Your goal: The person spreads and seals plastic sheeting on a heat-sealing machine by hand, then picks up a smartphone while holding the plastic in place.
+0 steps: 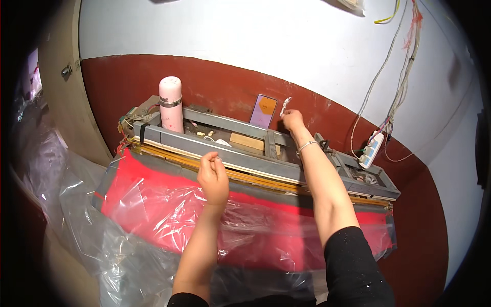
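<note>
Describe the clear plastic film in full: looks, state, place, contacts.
The clear plastic film looks thin, glossy and see-through, with many creases and bright glints. It lies loosely draped over the red surface on the near side of the long grey frame, and spreads in crumpled folds past its left end. The left hand and forearm show in front of it; whether they touch it cannot be told. The right hand is away from it.

The worktop [258,166], a long grey metal frame, bears an upright pink vacuum flask [172,105], a smartphone [263,111] propped at its rear rail, and a wooden block [247,141]. Crinkled clear plastic film [166,210] covers its red front.
</note>
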`<move>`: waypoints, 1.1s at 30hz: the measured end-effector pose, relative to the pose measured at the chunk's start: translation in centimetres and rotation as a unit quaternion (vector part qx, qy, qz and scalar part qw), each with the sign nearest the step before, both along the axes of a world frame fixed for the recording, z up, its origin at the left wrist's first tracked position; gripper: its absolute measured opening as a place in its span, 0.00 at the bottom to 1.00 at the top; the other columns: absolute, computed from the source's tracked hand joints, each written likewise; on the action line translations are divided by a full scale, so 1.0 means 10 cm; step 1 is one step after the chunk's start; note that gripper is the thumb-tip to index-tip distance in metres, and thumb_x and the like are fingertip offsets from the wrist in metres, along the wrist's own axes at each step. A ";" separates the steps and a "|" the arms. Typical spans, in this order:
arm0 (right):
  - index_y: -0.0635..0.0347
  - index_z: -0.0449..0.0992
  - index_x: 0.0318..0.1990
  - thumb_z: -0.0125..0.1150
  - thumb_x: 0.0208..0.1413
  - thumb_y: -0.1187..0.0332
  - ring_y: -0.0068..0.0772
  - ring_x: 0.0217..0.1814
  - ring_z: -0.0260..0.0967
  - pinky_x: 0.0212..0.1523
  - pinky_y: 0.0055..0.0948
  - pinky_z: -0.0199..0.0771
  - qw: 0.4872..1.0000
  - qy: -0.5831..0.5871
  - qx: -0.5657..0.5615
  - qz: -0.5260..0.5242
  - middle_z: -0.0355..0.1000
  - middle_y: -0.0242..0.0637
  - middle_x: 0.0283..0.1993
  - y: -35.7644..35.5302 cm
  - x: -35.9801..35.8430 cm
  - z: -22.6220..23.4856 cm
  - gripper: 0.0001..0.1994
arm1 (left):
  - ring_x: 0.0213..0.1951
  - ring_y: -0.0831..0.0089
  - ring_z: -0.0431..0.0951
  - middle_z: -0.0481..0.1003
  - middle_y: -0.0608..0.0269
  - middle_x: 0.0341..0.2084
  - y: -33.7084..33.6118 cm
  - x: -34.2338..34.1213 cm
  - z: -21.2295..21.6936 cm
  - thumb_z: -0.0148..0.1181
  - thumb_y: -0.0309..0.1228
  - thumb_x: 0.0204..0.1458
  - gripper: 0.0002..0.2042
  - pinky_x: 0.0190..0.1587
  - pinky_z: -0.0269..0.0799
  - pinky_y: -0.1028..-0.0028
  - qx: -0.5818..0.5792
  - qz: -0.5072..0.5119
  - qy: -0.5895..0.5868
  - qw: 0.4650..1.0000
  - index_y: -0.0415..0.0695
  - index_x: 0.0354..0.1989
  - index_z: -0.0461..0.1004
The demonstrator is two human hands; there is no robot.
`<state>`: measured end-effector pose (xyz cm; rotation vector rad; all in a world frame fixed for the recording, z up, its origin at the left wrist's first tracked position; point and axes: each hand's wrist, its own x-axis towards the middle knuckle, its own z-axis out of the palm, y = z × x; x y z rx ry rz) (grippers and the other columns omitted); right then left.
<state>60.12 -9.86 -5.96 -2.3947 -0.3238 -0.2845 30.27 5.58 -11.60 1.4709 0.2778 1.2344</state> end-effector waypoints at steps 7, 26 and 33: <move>0.68 0.72 0.40 0.55 0.49 0.74 0.29 0.31 0.69 0.28 0.27 0.69 0.968 0.159 0.168 0.100 0.72 0.38 0.32 0.32 -0.02 -0.28 0.10 | 0.24 0.85 0.67 0.71 0.66 0.24 -0.03 -0.12 0.03 0.47 0.20 0.52 0.05 0.28 0.64 0.84 0.011 -0.055 -0.009 0.998 0.36 0.37 0.65; 0.62 0.72 0.38 0.51 0.55 0.65 0.24 0.28 0.66 0.27 0.25 0.66 0.948 0.038 0.259 0.178 0.71 0.34 0.29 0.31 -0.78 0.74 0.10 | 0.51 0.61 0.68 0.68 0.53 0.48 0.24 0.69 0.65 0.45 0.35 0.56 0.19 0.53 0.61 0.68 -0.085 -0.293 0.002 0.952 0.37 0.52 0.61; 0.61 0.75 0.33 0.53 0.54 0.68 0.18 0.16 0.62 0.13 0.19 0.58 0.903 0.075 0.318 0.279 0.70 0.30 0.21 0.27 -0.82 0.81 0.07 | 0.50 0.63 0.58 0.64 0.64 0.44 0.25 0.99 0.62 0.48 0.41 0.55 0.18 0.53 0.51 0.57 -0.322 -0.412 0.038 0.851 0.44 0.50 0.62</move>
